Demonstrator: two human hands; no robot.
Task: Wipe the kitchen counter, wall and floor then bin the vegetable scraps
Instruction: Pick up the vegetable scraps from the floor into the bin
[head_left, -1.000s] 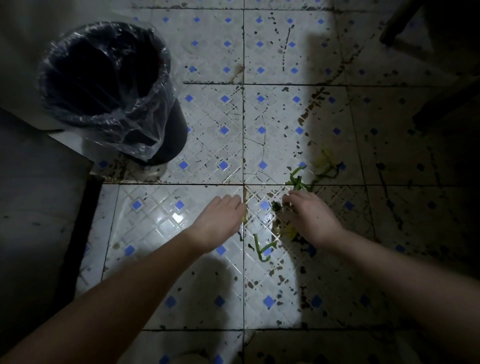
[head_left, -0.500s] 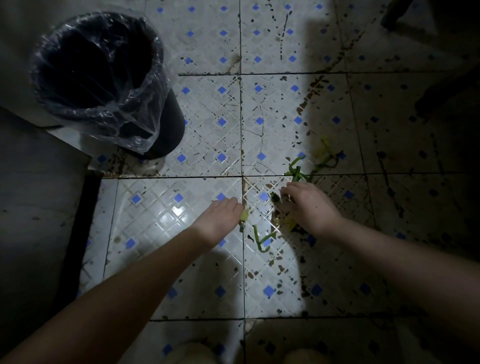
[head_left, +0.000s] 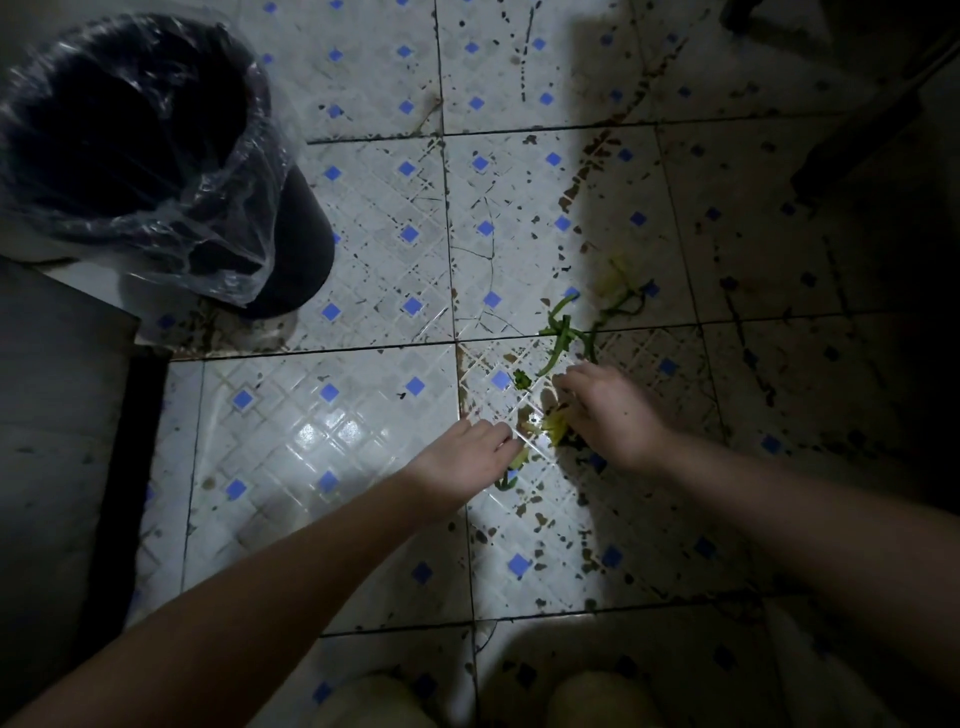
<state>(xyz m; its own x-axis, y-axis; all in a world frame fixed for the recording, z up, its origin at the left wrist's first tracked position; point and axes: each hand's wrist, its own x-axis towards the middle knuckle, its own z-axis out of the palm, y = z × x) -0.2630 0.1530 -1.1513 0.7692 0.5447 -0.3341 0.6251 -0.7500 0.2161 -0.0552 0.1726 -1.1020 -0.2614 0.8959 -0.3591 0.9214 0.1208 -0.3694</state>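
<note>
Down low, the left hand (head_left: 467, 460) lies fairly flat, released, its tips touching a pale scrap (head_left: 519, 458); the right hand (head_left: 615, 410) arches over the yellow scraps (head_left: 553, 428) between the two hands, and whether it grasps any I cannot tell. Green stems (head_left: 560, 338) lie just beyond the right hand, their long axis running near to far, so that hand is the nearer. The floor (head_left: 322, 447) is glossy, dirt-speckled tile. The bin (head_left: 306, 249), lined with clear plastic (head_left: 223, 223), stands well apart at far left.

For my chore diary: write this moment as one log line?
phase: gathering; left hand: at pale yellow peel; right hand: beside long green stems; black bin with clear plastic liner: upright; grips: unclear
</note>
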